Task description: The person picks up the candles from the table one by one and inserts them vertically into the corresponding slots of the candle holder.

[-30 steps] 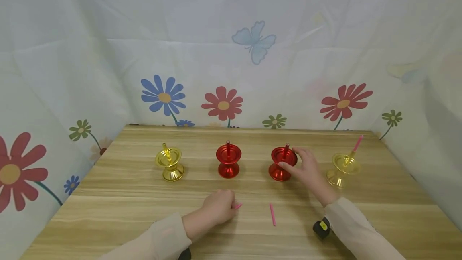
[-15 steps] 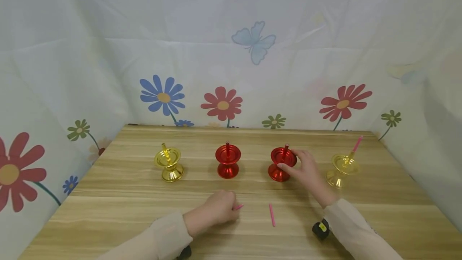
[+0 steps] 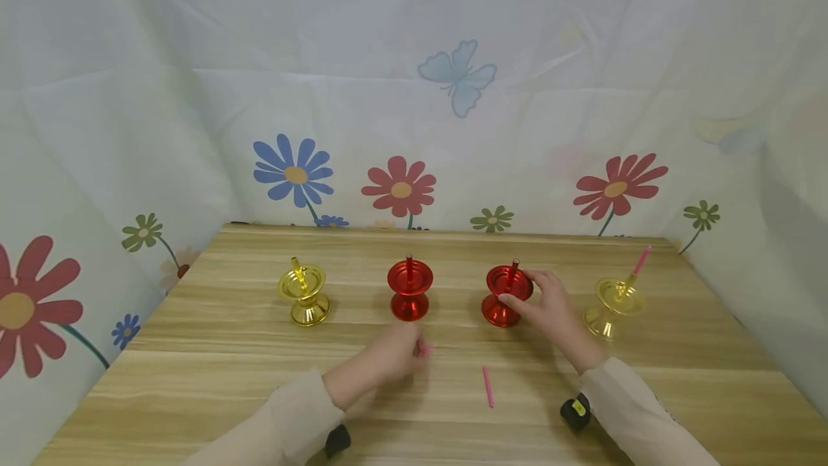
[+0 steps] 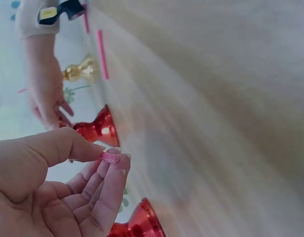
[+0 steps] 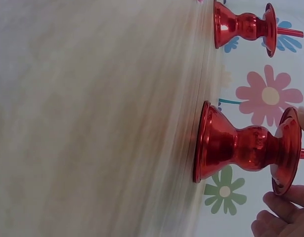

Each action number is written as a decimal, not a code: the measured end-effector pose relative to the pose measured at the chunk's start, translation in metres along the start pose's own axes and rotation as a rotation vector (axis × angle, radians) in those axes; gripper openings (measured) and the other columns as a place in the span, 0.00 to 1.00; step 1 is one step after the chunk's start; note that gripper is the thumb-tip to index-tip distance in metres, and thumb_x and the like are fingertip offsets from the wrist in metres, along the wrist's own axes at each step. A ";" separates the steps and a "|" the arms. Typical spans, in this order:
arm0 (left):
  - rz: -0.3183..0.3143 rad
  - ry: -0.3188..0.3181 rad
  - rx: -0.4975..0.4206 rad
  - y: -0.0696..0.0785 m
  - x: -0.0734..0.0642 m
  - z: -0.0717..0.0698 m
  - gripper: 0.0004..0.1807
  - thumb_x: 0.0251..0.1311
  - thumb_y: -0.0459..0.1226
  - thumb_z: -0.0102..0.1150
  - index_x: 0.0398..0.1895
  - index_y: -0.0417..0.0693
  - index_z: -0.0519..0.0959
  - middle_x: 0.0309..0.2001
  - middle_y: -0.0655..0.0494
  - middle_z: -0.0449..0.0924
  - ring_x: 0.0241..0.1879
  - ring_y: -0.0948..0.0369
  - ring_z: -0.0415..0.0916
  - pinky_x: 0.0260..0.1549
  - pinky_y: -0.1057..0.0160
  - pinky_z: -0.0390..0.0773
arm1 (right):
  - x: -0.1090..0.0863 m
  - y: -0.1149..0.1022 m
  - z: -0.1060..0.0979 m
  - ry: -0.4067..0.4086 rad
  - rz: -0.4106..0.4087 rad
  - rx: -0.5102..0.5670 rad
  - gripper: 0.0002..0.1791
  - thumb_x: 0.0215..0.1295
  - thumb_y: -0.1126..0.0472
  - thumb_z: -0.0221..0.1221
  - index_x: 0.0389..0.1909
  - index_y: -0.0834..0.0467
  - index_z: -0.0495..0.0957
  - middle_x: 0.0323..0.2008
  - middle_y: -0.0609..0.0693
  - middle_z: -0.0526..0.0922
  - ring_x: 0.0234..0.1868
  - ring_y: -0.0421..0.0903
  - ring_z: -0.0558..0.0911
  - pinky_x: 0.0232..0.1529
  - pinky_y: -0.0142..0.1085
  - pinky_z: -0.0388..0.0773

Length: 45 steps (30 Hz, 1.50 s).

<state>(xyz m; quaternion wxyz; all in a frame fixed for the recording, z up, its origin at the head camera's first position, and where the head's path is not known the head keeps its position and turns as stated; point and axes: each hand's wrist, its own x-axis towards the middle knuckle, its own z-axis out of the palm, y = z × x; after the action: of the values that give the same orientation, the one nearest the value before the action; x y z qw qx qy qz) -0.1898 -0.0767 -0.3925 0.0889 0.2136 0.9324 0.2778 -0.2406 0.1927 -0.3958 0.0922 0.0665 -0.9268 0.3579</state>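
My left hand (image 3: 391,354) pinches a short-looking pink candle (image 4: 110,157) between thumb and fingertips, raised over the table in front of the left red candle holder (image 3: 410,300). Most of that candle is hidden by the fingers. My right hand (image 3: 550,308) holds the dish rim of the right red candle holder (image 3: 499,311), thumb on the near side, fingers behind. In the right wrist view this holder (image 5: 240,148) stands upright, its base on the table, with a bare red tube rising from the dish.
Another pink candle (image 3: 488,387) lies on the wooden table between the forearms. A gold candle holder (image 3: 310,308) stands at the left; a second gold holder (image 3: 601,322) at the right carries an upright, slightly leaning pink candle (image 3: 642,261). Flowered cloth (image 3: 349,121) hangs behind.
My left hand has lifted the pink candle from near the tabletop and moved it slightly away from me, towards the left red holder. The right hand keeps its hold on the other red holder.
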 end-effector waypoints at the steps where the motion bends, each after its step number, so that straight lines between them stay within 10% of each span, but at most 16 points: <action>1: 0.005 0.005 -0.018 0.000 0.002 -0.001 0.08 0.53 0.28 0.64 0.23 0.42 0.74 0.19 0.59 0.68 0.21 0.63 0.63 0.20 0.69 0.66 | 0.000 0.001 0.000 0.001 -0.001 -0.001 0.38 0.56 0.49 0.67 0.61 0.70 0.68 0.57 0.67 0.72 0.59 0.63 0.70 0.58 0.57 0.69; 24: 0.065 0.105 -0.289 0.030 0.045 -0.021 0.06 0.53 0.27 0.62 0.32 0.42 0.76 0.28 0.55 0.77 0.29 0.62 0.72 0.30 0.70 0.75 | -0.001 0.002 0.002 0.009 0.011 0.003 0.39 0.55 0.49 0.67 0.61 0.70 0.67 0.58 0.68 0.71 0.60 0.64 0.69 0.59 0.57 0.69; 45: 0.144 0.228 -0.358 0.048 0.072 -0.019 0.07 0.56 0.28 0.58 0.38 0.41 0.76 0.34 0.52 0.79 0.35 0.61 0.76 0.36 0.70 0.78 | -0.002 0.002 0.003 0.034 -0.013 0.043 0.37 0.56 0.52 0.67 0.60 0.71 0.68 0.56 0.67 0.72 0.59 0.63 0.70 0.59 0.57 0.70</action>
<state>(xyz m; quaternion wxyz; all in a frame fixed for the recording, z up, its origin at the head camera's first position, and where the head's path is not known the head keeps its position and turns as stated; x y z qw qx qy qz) -0.2426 -0.0172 -0.3537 -0.0005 0.2275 0.8545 0.4669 -0.2397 0.1921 -0.3992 0.1090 0.0683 -0.9167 0.3783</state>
